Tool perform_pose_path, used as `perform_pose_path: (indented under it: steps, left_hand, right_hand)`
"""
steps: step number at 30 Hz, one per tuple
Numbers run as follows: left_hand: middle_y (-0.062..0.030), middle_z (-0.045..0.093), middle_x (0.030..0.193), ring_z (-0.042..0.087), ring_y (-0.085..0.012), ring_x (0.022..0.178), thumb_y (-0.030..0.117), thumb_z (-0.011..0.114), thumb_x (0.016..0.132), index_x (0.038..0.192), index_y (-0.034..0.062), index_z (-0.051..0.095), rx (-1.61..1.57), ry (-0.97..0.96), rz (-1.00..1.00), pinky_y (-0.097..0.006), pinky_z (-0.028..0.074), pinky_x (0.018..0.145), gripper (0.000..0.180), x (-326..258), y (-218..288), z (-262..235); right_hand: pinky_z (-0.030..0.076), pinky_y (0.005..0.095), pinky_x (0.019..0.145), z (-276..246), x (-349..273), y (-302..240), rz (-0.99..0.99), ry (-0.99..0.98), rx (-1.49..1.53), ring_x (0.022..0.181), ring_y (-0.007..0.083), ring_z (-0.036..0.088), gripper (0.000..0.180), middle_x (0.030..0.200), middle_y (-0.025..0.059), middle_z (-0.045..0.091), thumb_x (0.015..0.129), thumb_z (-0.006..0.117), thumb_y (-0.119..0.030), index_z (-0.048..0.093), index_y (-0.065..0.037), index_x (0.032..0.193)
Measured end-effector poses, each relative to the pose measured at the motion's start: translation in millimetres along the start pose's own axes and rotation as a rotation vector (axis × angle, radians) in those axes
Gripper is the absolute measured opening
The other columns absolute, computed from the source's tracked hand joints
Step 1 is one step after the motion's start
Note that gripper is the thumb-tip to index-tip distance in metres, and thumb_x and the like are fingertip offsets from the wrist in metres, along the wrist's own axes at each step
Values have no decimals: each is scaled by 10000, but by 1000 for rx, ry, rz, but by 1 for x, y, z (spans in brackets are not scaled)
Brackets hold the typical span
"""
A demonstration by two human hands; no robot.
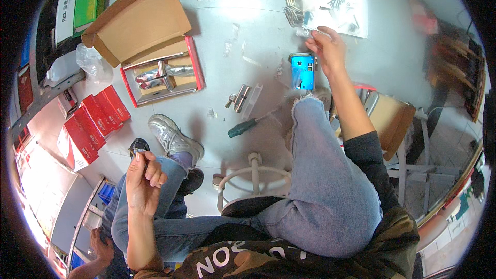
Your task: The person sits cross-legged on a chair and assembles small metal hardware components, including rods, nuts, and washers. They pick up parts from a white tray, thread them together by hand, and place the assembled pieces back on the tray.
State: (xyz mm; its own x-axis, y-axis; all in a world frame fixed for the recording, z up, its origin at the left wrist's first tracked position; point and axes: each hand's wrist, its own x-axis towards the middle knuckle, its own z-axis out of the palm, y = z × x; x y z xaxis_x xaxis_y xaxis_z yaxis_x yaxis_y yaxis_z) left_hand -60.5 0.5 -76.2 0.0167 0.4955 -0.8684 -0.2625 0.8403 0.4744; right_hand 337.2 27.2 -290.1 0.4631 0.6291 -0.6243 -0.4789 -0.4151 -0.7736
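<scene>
My right hand [328, 49] is stretched forward over the floor, thumb and fingers pinched together. Clear plastic and a small pale piece show at its fingertips, too small to name. Beside it lie a bundle of metal pins [293, 11] and a white sheet [356, 27] strewn with screws and rods. Just below that hand is a blue lock case [303, 72]. My left hand [143, 180] is raised above my left knee, its fingers curled in a pinch; a tiny bit of something shows at the tips. Between my feet lie a lock cylinder [238, 98] and a green-handled screwdriver [243, 127].
An opened cardboard box [196, 67] holds wrapped door handles [164, 76]. Red cartons [95, 124] stand at the left, and another open box [395, 124] is by my right knee. A stool's metal ring [253, 175] is below me. Another person's hand [101, 247] appears lower left.
</scene>
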Motion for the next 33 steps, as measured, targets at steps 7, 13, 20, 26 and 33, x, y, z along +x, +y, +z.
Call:
perform_pose_path:
  steps: [7, 13, 20, 26, 33]
  left_hand:
    - [36, 294, 563, 283, -67, 483, 296, 412, 900, 861, 40, 490, -12, 16, 6, -217, 300, 480, 270, -1, 1, 0]
    - [34, 300, 564, 287, -66, 485, 292, 409, 901, 860, 40, 488, -12, 17, 1, -219, 305, 480, 267, -1, 0, -5]
    - [32, 301, 560, 288, -68, 478, 286, 398, 905, 870, 40, 482, 5, 38, 12, -221, 306, 477, 263, -2, 3, 0]
    - [31, 290, 560, 285, -72, 463, 311, 422, 891, 889, 25, 489, 2, -43, -20, -227, 326, 483, 294, 1, 6, -10]
    - [-140, 548, 992, 564, -204, 855, 239, 403, 899, 1152, 31, 411, -266, -302, 177, -343, 479, 776, 328, -8, 19, -21]
  right_hand:
    - [508, 248, 607, 4, 6, 3, 32, -98, 111, 699, 166, 565, 309, 854, 110, 558, 768, 579, -29, 462, 50, 1043]
    - [458, 236, 529, 8, 28, 18, -148, -25, -549, 633, 130, 563, 222, 802, 83, 581, 757, 609, -95, 537, -19, 952]
    - [437, 341, 653, 15, 47, 12, -779, 178, -1195, 674, 236, 563, 299, 935, 92, 591, 680, 645, -122, 574, -70, 965]
    - [438, 335, 749, 10, 9, 16, -639, 16, -1126, 829, 221, 564, 303, 1018, 99, 557, 773, 563, -173, 533, -57, 1052]
    - [454, 239, 622, 19, -40, -25, -515, -232, -922, 713, 112, 546, 296, 1038, 74, 564, 807, 540, -153, 527, -57, 1086]
